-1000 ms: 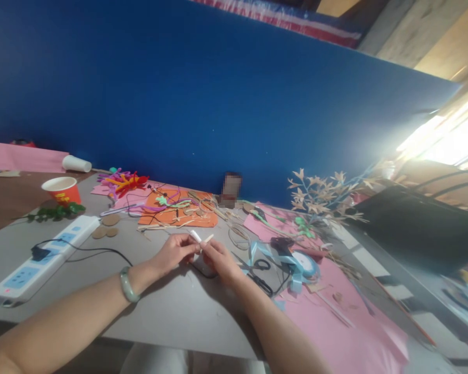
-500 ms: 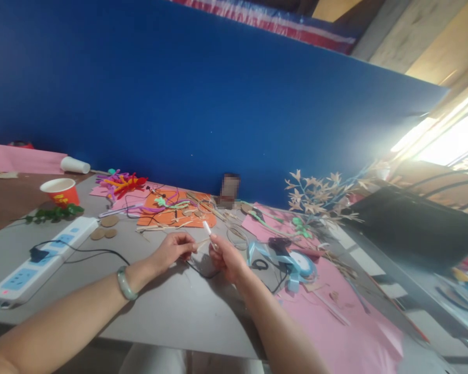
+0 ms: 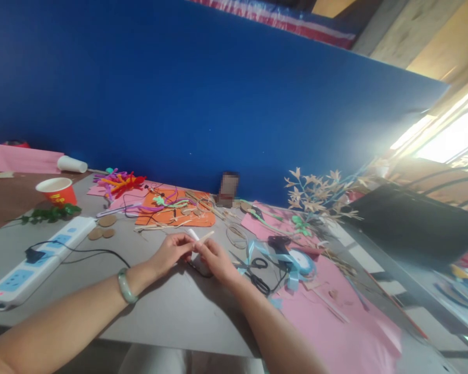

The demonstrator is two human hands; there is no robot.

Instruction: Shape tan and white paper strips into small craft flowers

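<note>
**Two hands pinch small craft pieces above a grey table**

Close together over the grey tabletop (image 3: 171, 311), both hands meet at the fingertips. The left hand (image 3: 170, 252), with a pale green bangle (image 3: 125, 286) on its wrist, has its fingers curled in and pressed together on a short white stick-like tube (image 3: 194, 235). The tube's long axis slants, its free end pointing up and away toward the blue wall (image 3: 203, 104). The right hand (image 3: 214, 258) closes thumb and fingertips on a thin tan wooden sliver (image 3: 206, 237), which slants up and to the right. Whether tube and sliver touch is too small to tell.

Just right of the hands lie black-handled scissors (image 3: 257, 272) and a light blue ribbon spool (image 3: 300, 264) on pink paper (image 3: 343, 332). Farther left sit a white power strip (image 3: 35, 259) and a red paper cup (image 3: 56, 191). Behind the hands, an orange paper sheet (image 3: 175, 215) carries loose scraps.
</note>
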